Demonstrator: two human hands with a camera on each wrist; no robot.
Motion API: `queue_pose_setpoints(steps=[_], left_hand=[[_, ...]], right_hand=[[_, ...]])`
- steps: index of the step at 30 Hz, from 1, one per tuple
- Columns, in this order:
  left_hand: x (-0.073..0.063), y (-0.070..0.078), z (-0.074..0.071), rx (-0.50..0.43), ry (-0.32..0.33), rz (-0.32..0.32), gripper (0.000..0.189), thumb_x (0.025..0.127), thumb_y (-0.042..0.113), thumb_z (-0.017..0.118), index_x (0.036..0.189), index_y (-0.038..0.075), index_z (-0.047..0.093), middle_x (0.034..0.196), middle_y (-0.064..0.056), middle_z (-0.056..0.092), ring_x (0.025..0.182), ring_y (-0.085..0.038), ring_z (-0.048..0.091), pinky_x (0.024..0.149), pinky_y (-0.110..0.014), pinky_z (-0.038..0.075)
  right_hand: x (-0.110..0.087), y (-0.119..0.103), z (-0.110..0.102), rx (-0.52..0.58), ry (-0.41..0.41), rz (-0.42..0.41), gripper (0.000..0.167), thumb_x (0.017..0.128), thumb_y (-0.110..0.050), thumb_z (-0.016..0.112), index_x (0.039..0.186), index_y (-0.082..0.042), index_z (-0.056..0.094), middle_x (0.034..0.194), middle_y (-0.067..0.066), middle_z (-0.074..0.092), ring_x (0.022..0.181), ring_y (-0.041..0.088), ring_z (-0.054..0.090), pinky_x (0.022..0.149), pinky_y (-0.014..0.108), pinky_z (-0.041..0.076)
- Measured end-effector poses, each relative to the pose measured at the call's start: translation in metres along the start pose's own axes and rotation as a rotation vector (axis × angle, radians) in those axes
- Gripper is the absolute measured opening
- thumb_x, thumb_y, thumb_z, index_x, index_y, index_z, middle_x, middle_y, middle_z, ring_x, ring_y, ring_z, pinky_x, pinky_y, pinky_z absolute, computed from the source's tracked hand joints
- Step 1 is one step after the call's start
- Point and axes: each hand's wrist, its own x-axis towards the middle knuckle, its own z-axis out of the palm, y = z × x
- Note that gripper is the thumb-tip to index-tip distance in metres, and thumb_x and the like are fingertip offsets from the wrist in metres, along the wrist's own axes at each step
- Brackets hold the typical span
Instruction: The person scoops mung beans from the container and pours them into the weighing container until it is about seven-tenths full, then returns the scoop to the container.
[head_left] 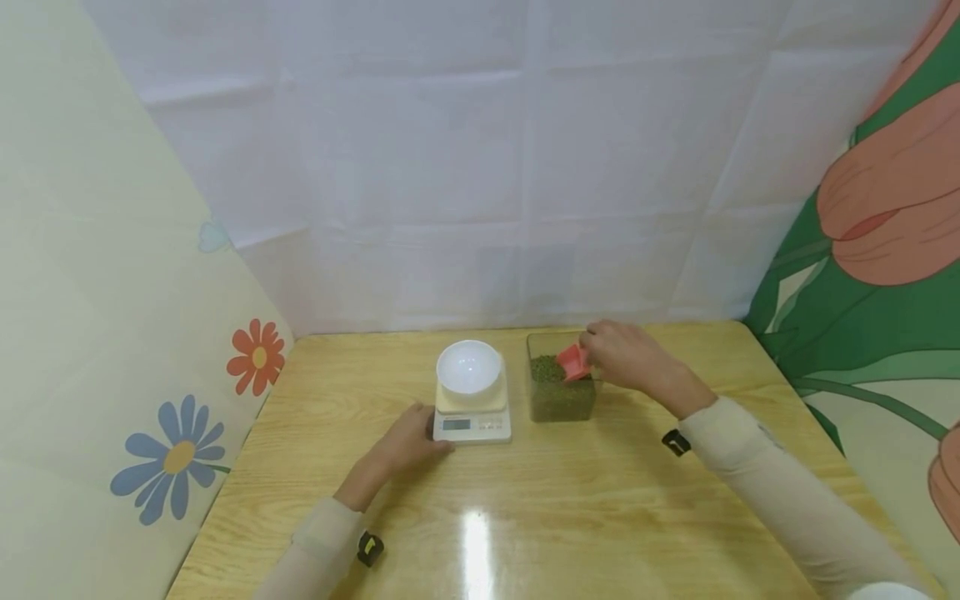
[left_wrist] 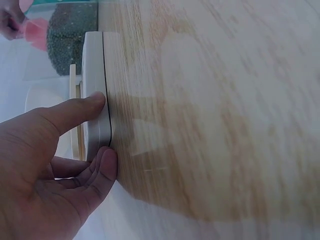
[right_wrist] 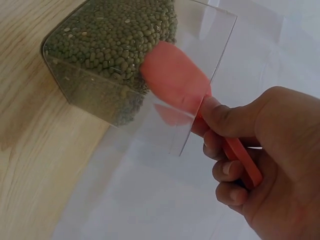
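Note:
My right hand (head_left: 622, 354) grips the handle of a red scoop (right_wrist: 175, 75). The scoop's head is tilted down inside a clear square container (head_left: 561, 407), touching the green mung beans (right_wrist: 112, 42) in it. To the left, a white kitchen scale (head_left: 472, 427) carries a white bowl (head_left: 469, 367) on its cream platform; no beans show in the bowl. At the scale's front left corner, my left hand (head_left: 408, 437) holds on, thumb on the front edge and fingers curled at the side, as the left wrist view shows.
All of this stands on a wood-grain table (head_left: 570, 517). A pale cloth (head_left: 420, 167) hangs along the back edge. Flower-printed panels (head_left: 150, 333) rise at the left and right sides. The container stands just right of the scale, with a narrow gap between.

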Motion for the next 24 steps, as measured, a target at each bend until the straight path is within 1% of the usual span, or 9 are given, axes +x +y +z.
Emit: queue_pose_setpoints(steps=[5, 13, 16, 20, 24], left_hand=[[0.000, 0.000, 0.000, -0.001, -0.003, 0.014, 0.049, 0.087, 0.020, 0.089, 0.130, 0.007, 0.071, 0.110, -0.006, 0.073, 0.103, -0.019, 0.065, 0.105, -0.050, 0.057], [0.000, 0.001, 0.000, -0.014, 0.001, -0.009, 0.051, 0.086, 0.019, 0.090, 0.131, 0.006, 0.070, 0.112, -0.007, 0.073, 0.105, -0.020, 0.065, 0.107, -0.051, 0.056], [0.000, 0.001, 0.000, -0.010, 0.000, -0.028, 0.050, 0.087, 0.020, 0.089, 0.131, 0.005, 0.070, 0.112, -0.006, 0.071, 0.105, -0.020, 0.063, 0.106, -0.050, 0.056], [-0.001, 0.003, 0.000, 0.004, 0.002, -0.070, 0.052, 0.086, 0.022, 0.090, 0.130, 0.004, 0.070, 0.111, -0.007, 0.068, 0.104, -0.021, 0.060, 0.104, -0.050, 0.056], [-0.001, 0.004, 0.000, 0.005, 0.001, -0.082, 0.052, 0.086, 0.023, 0.090, 0.130, 0.004, 0.070, 0.111, -0.007, 0.068, 0.104, -0.022, 0.061, 0.105, -0.051, 0.056]], right_hand=[[0.001, 0.000, 0.002, 0.009, 0.000, -0.005, 0.016, 0.086, 0.001, 0.083, 0.098, 0.001, 0.073, 0.089, 0.009, 0.069, 0.077, 0.020, 0.062, 0.070, 0.035, 0.060], [0.004, 0.000, 0.008, 0.029, 0.009, 0.001, 0.015, 0.086, 0.005, 0.078, 0.099, 0.002, 0.073, 0.090, 0.010, 0.069, 0.079, 0.022, 0.064, 0.069, 0.036, 0.060], [0.005, 0.000, 0.011, 0.047, 0.003, 0.006, 0.015, 0.087, 0.005, 0.077, 0.102, 0.002, 0.073, 0.092, 0.011, 0.070, 0.081, 0.024, 0.065, 0.072, 0.037, 0.061], [0.006, 0.000, 0.014, 0.067, -0.015, 0.020, 0.018, 0.089, 0.004, 0.075, 0.107, 0.003, 0.073, 0.097, 0.012, 0.071, 0.086, 0.026, 0.067, 0.077, 0.039, 0.063], [0.008, -0.001, 0.016, 0.071, -0.016, 0.026, 0.015, 0.091, 0.004, 0.072, 0.106, 0.003, 0.073, 0.098, 0.013, 0.071, 0.087, 0.027, 0.067, 0.077, 0.040, 0.063]])
